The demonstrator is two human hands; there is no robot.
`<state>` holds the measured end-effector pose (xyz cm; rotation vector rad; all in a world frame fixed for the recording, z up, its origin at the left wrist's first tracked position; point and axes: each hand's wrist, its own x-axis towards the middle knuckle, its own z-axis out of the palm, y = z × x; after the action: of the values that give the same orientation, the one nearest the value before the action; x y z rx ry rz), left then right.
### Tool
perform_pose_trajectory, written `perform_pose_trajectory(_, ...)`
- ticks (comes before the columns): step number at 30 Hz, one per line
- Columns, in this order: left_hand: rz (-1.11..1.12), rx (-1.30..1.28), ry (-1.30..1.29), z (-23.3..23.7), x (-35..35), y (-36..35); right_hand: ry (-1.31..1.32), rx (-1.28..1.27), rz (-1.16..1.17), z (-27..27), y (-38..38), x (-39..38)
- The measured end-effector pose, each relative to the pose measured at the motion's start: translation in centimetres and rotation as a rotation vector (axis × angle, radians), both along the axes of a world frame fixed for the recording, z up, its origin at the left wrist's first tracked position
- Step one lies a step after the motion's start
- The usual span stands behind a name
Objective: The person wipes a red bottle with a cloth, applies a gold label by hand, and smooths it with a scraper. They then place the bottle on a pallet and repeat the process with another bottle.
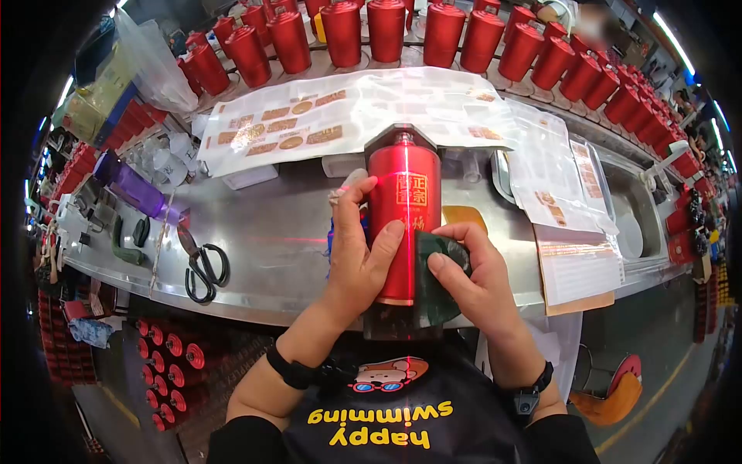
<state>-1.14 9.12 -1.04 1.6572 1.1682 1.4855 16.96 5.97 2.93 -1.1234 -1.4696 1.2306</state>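
A red bottle (390, 255) with gold characters lies in a dark cradle (400, 131) in front of me, its neck pointing away. My left hand (354, 259) grips the bottle's left side, thumb on its front; a whitish wrap shows on one finger. My right hand (479, 274) pinches a dark green flat piece (440, 298), perhaps a scraper, against the bottle's right side. Thin red light lines cross the bottle. Behind it lie transfer sheets (309, 116) with gold-brown prints.
Black-handled scissors (202, 267) and a purple bottle (130, 185) lie on the left of the metal table (263, 271). More printed sheets (564, 185) and a sink (634, 209) are at the right. Red bottles (342, 35) line a curved conveyor at the back.
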Motion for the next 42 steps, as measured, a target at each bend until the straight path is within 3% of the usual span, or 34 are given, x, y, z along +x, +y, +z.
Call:
perform_pose_trajectory(37, -0.037, -0.097, -0.093, 0.0, 0.1, -0.3, -0.021, 0.018, -0.005, 0.0, -0.1, 0.0)
perform_pose_trajectory(40, -0.065, -0.108, -0.048, 1.6, -0.3, 0.3, 0.0, 0.01, -0.006, -0.1, -0.2, 0.1)
perform_pose_trajectory(42, 0.002, -0.056, 0.214, 3.6, 0.1, 0.8, 0.01, 0.005, -0.004, -0.5, -0.1, 0.2)
